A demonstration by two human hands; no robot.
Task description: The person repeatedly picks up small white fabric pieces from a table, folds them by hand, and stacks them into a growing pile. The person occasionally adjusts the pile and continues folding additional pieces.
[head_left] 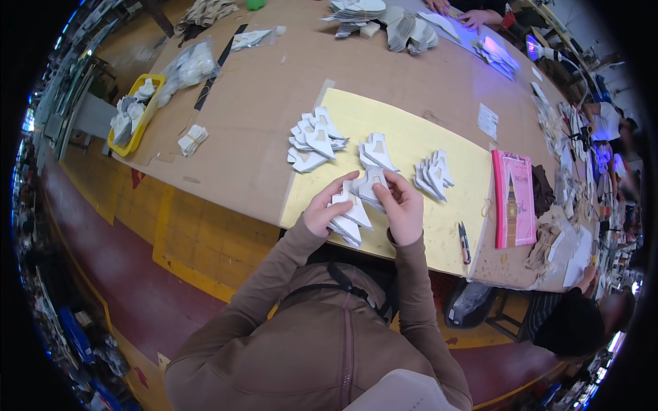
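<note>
Here, pale pieces (354, 213) in hands (406, 211) (yellow bin (147, 118) too).

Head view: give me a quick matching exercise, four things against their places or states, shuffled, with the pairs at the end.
Things
1. Yellow tray
2. Pink book
3. Pen-like tool
4. Left hand

Places or states
A. Lying on the yellow board, toward its near right corner
B. Holding white pieces
C. At the left end of the brown table, with pale pieces inside
D. Just to the right of the yellow board

Pairs: 1-C; 2-D; 3-A; 4-B
</note>
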